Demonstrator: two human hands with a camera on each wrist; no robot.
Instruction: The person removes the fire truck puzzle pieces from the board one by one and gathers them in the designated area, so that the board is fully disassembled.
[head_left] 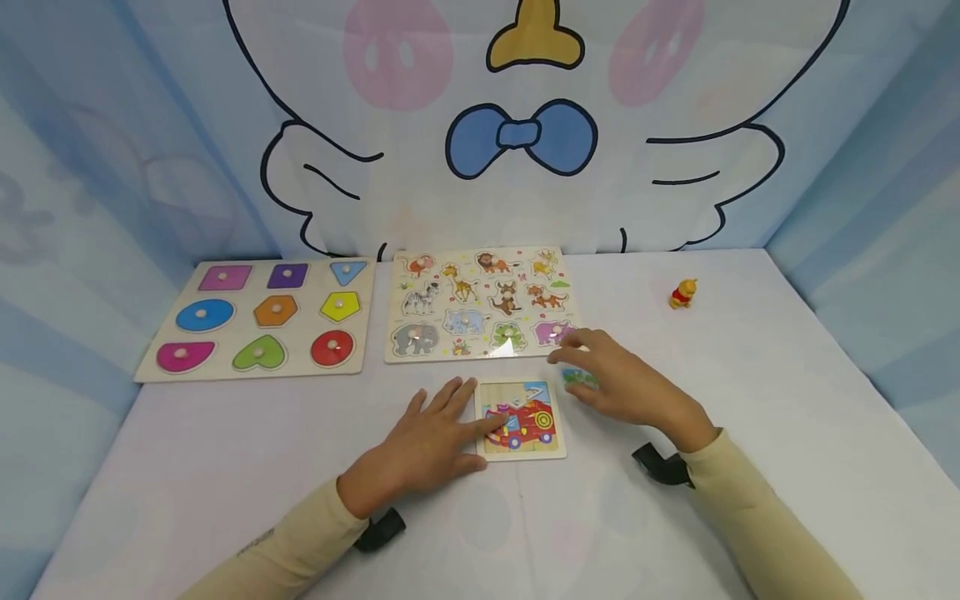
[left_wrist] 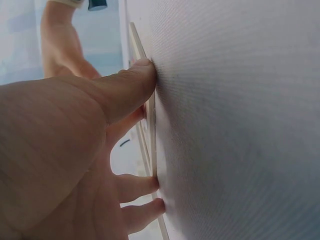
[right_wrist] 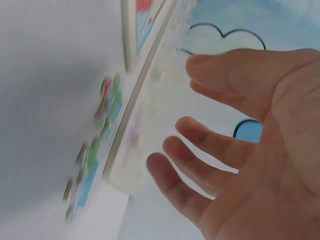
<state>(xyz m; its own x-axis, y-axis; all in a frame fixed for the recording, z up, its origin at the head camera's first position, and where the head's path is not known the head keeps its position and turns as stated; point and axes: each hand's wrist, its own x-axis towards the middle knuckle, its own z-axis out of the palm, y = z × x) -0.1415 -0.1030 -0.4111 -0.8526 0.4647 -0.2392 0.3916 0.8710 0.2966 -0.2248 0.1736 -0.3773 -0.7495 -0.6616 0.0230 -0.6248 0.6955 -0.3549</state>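
Note:
A small square jigsaw puzzle [head_left: 542, 423] with a red vehicle picture lies in a pale wooden frame. My left hand [head_left: 426, 446] rests at its left side, index finger stretched onto the picture. In the left wrist view the thumb [left_wrist: 132, 82] touches the frame's edge [left_wrist: 153, 150]. To the right of the puzzle my right hand [head_left: 630, 387] hovers, fingers loosely bent and apart, with nothing between them. Partly under it lie green and blue jigsaw pieces [head_left: 579, 378]. The right wrist view shows several such pieces [right_wrist: 90, 170], blurred, on the white tabletop.
Behind the small puzzle lies an animal peg board [head_left: 480, 287], close to my right fingertips. A board of coloured shape pegs [head_left: 251, 333] lies at the back left. A small yellow and red bear figure [head_left: 682, 294] stands at the back right. Curtains surround the table.

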